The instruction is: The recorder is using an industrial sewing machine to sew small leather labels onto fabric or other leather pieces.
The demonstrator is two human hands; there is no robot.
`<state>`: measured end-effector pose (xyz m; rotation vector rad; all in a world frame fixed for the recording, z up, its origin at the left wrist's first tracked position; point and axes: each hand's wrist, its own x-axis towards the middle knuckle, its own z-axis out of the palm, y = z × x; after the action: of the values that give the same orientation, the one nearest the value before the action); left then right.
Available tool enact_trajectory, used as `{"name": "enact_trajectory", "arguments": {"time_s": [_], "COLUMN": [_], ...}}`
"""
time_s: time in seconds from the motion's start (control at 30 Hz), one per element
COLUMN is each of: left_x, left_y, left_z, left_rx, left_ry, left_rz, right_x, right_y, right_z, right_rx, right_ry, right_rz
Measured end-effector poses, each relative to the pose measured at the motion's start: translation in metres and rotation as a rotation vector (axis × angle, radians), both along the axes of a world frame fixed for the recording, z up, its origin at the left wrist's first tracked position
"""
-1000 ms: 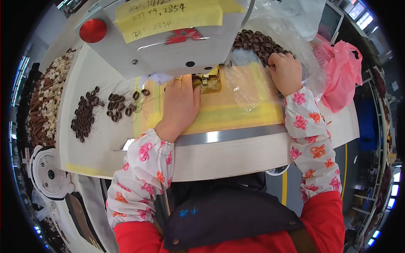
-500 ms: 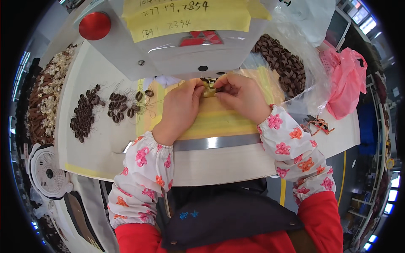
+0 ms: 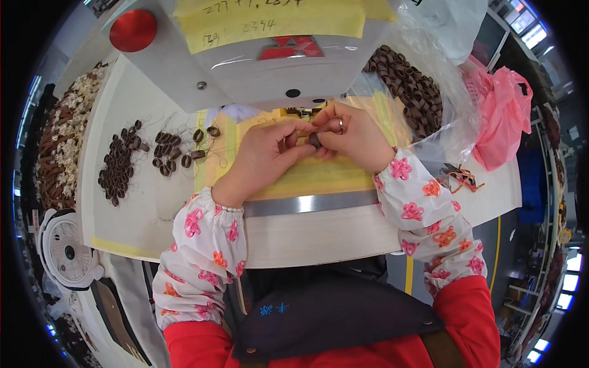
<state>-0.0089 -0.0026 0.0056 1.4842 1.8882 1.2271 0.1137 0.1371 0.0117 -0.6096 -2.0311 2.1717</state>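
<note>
Just in front of the white sewing machine (image 3: 233,73), both my hands meet at a small brown loop (image 3: 315,140). My right hand (image 3: 356,136), with a ring on one finger, pinches the loop between thumb and fingertips. From the other side, my left hand (image 3: 265,152) curls in, its thumb and forefinger closed at the loop's edge. The fingers partly cover the loop. Behind them shows the needle area (image 3: 300,112) under the machine head. Yellow tape (image 3: 294,187) covers the work surface beneath my hands.
Brown loops with trailing threads lie in two clusters, one far left (image 3: 119,165) and one nearer (image 3: 165,150). A larger heap of brown loops (image 3: 411,92) sits right of the machine, beside a pink plastic bag (image 3: 504,119). Orange-handled snippers (image 3: 463,178) lie at right; a white fan (image 3: 69,250) stands left.
My hands have drawn back slightly from the needle area toward me. The brown loop now shows between my fingers, and my left hand has turned more sideways.
</note>
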Motion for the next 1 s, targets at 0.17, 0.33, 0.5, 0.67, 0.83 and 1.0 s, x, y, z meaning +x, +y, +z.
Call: {"name": "enact_trajectory", "arguments": {"time_s": [0.17,0.33,0.5,0.67,0.83,1.0], "left_x": [0.009,0.012,0.006,0.005,0.009,0.007], "left_y": [0.003,0.003,0.004,0.005,0.005,0.006], "left_z": [-0.008,-0.003,-0.007,0.003,0.000,-0.006], "left_rx": [0.091,0.033,0.024,-0.032,-0.016,0.003], "left_ry": [0.256,0.159,0.039,-0.322,-0.191,0.030], "left_rz": [0.048,0.154,0.187,0.186,0.221,0.226], "right_x": [-0.002,0.001,0.001,-0.003,-0.003,-0.002], "right_y": [-0.003,-0.015,-0.021,-0.022,-0.024,-0.024], "right_z": [-0.006,-0.011,-0.017,-0.022,-0.024,-0.018], "right_rx": [0.105,0.203,0.778,0.910,0.776,0.685], "right_ry": [0.000,0.142,0.351,0.439,0.438,0.352], "right_rz": [0.008,-0.057,-0.089,-0.097,-0.123,-0.177]}}
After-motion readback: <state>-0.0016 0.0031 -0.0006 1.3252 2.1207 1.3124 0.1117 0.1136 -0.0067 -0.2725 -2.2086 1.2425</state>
